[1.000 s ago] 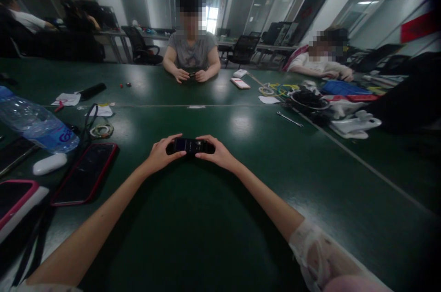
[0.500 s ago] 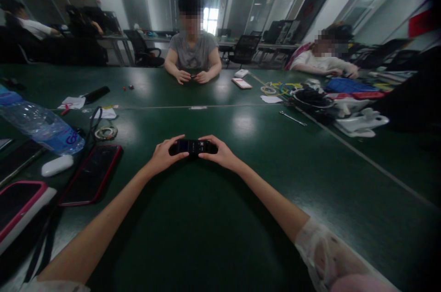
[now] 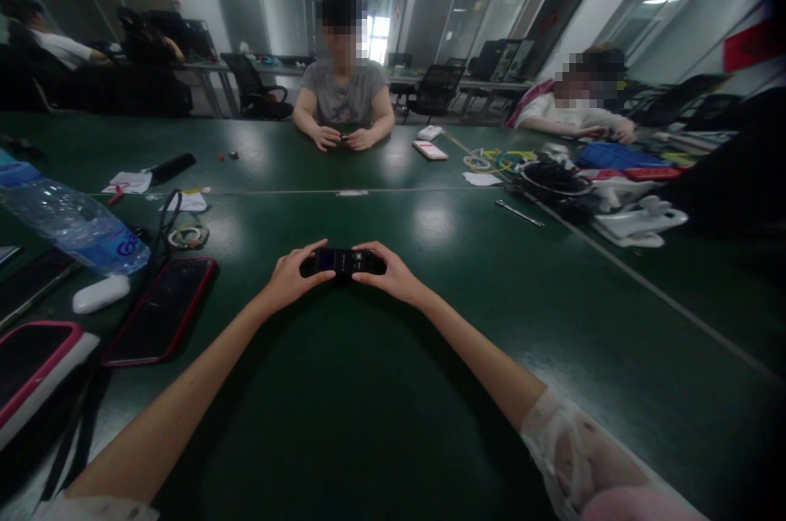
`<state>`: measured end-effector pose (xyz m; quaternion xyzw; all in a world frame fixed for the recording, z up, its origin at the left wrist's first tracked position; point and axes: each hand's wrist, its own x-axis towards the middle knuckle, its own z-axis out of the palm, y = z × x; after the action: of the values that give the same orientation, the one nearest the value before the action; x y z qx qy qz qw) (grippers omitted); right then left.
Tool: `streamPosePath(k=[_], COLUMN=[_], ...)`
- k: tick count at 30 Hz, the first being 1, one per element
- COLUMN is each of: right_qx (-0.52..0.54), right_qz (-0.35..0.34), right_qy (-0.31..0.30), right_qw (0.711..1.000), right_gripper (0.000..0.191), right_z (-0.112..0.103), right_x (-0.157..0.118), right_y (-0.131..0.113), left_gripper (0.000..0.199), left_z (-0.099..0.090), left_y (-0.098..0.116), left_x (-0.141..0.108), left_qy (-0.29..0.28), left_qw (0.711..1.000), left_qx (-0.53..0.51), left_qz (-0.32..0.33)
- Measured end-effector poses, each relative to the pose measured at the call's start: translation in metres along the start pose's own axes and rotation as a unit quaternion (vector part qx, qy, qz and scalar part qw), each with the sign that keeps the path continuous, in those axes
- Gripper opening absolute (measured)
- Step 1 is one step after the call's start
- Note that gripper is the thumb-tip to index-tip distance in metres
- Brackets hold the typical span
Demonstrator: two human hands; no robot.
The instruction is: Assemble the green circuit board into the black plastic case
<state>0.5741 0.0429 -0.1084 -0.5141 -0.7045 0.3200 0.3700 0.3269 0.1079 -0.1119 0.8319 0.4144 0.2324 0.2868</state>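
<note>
A small black handheld device with a screen on its left part and light markings on its right part lies sideways between my hands, on or just above the green table. My left hand grips its left end, thumb along the near edge and fingers at the far edge. At the opposite end, my right hand holds it in the same way. Both ends of the device are partly covered by my fingers.
On the left are a water bottle, a white case, a red-edged phone and a pink-cased phone. A wrench lies right of centre, before piled cables. A person sits opposite.
The view has shifted very slightly. Both hands keep the same hold on the black device.
</note>
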Motion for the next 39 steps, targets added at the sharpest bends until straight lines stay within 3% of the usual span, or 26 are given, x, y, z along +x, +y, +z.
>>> streamPosePath(k=[20,32,39], right_qx=[0.003,-0.008,-0.031], right_qz=[0.022,0.020,0.000], right_qy=[0.004,0.017,0.032], right_qw=[1.000,1.000,0.999], right_gripper=[0.051,0.048,0.056], right_z=[0.000,0.000,0.001], right_x=[-0.002,-0.002,-0.001], right_y=[-0.003,-0.010,-0.003], left_gripper=[0.060,0.062,0.068], left_z=[-0.003,0.000,0.004], left_y=[0.007,0.002,-0.006], left_x=[-0.003,-0.001,0.002], left_qy=[0.005,0.012,0.024], left_qw=[0.998,0.997,0.996], left_qx=[-0.066,-0.080,-0.079], left_qz=[-0.018,-0.019,-0.035])
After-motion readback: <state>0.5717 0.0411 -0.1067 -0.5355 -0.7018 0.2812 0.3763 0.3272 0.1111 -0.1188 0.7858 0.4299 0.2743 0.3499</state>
